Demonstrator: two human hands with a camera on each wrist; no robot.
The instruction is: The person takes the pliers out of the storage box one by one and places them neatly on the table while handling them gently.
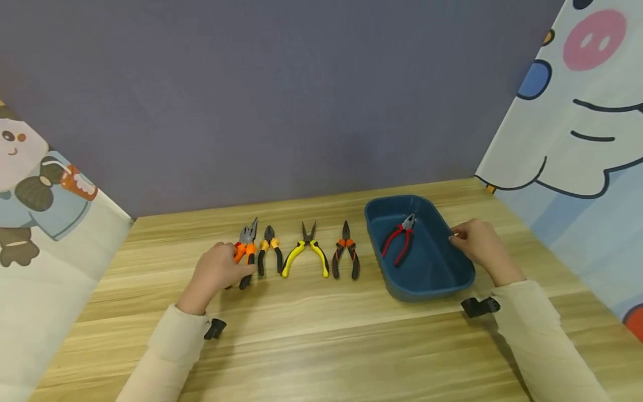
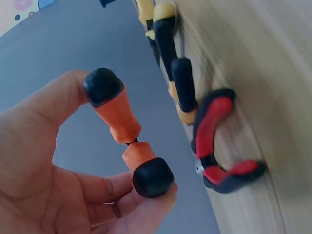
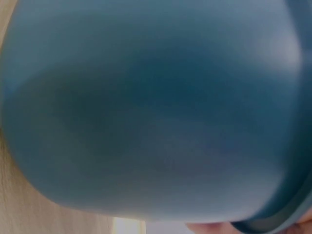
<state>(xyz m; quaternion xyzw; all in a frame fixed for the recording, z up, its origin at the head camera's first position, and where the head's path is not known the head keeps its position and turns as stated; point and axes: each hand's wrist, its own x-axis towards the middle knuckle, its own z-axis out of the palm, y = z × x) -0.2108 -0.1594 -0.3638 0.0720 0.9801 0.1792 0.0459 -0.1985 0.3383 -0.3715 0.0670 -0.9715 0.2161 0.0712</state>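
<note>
My left hand (image 1: 217,268) grips the orange pliers (image 1: 250,251), tips pointing away from me, well left of the blue bin (image 1: 429,262), which my right hand (image 1: 481,244) pinches by its near-side right edge.

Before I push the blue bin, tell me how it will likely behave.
The blue bin should stay stiff, as its smooth walls hold their shape. Being low and broad on the table, it would probably slide rather than tip. The red-handled pliers inside may shift, since nothing visible holds them.
</note>
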